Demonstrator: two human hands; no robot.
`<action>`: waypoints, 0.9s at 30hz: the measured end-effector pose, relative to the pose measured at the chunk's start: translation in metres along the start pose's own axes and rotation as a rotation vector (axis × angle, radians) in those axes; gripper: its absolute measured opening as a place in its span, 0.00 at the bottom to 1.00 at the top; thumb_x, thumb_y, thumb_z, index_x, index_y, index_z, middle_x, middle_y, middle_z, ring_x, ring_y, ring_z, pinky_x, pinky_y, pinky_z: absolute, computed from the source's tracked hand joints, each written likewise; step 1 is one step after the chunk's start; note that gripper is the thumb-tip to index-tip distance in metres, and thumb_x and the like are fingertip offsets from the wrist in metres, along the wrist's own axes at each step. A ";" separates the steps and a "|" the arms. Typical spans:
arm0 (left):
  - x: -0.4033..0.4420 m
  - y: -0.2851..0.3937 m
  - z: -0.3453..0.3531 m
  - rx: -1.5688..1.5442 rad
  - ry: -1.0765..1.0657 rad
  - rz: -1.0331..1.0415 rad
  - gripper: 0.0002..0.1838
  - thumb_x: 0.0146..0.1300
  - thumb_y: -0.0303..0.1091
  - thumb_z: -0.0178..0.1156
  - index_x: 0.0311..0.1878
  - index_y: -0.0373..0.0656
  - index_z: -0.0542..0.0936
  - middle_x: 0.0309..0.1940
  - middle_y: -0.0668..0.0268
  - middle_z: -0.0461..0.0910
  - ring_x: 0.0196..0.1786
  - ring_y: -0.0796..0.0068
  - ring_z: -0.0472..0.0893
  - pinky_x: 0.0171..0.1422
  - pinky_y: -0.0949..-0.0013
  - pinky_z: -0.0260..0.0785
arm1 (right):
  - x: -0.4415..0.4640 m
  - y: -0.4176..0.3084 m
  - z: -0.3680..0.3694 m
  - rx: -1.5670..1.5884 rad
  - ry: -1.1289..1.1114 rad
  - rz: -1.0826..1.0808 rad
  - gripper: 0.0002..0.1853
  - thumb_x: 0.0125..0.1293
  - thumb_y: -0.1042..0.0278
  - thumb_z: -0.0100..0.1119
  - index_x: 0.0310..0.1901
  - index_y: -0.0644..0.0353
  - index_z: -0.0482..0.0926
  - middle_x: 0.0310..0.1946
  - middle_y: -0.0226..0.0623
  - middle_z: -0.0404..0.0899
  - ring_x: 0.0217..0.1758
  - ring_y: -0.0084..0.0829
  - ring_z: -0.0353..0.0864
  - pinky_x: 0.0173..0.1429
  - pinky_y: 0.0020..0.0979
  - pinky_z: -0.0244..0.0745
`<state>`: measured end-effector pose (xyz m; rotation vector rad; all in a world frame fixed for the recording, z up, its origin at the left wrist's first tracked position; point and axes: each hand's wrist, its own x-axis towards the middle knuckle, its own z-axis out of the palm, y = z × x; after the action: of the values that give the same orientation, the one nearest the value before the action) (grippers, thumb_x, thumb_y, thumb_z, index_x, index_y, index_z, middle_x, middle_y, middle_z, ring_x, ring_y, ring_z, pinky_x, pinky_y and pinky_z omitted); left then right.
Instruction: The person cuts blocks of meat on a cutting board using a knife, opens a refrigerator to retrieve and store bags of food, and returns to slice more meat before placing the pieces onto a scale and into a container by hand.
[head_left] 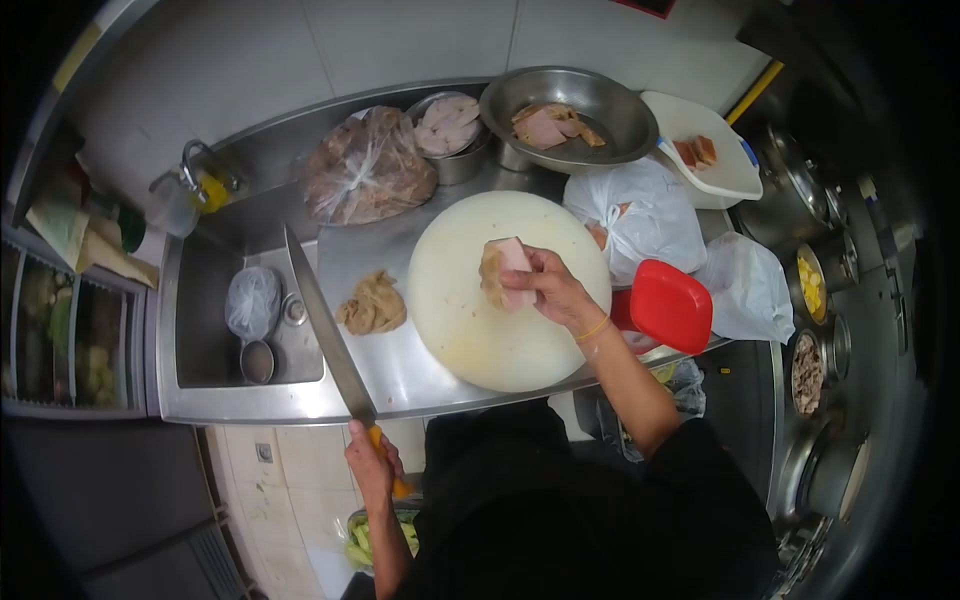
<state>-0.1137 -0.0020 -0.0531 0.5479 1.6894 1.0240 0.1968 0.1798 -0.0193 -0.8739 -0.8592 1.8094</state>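
Observation:
In the head view my left hand (372, 462) is wrapped round the orange handle of a long knife (335, 340), whose blade points up and away over the sink's right edge. My right hand (550, 290) grips a piece of pale pink meat (512, 270) with a tan edge, above the round white cutting board (510, 355). Whether the meat touches the board I cannot tell. To the board's left, a crumpled tan cloth (374, 304) lies on the steel counter. A red plastic container (672, 306) stands at the right, close to my right wrist.
Behind the board are a tied bag of brownish food (368, 165), a pot of pale meat (447, 125), a steel bowl with meat slices (620, 110) and a white tub (735, 165). White bags (650, 220) sit at right. The sink (215, 300) is at left.

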 end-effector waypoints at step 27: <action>0.007 -0.030 0.211 0.570 0.114 0.202 0.35 0.75 0.61 0.48 0.20 0.37 0.70 0.12 0.68 0.66 0.15 0.78 0.61 0.19 0.67 0.52 | -0.151 -0.281 -0.396 -0.422 0.956 -0.290 0.31 0.57 0.70 0.61 0.65 0.68 0.71 0.51 0.40 0.79 0.51 0.33 0.80 0.53 0.35 0.77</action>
<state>0.0833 0.0641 -0.1026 1.0607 2.0669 0.7097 0.6998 0.2073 0.0477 -1.5943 -0.6680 0.7810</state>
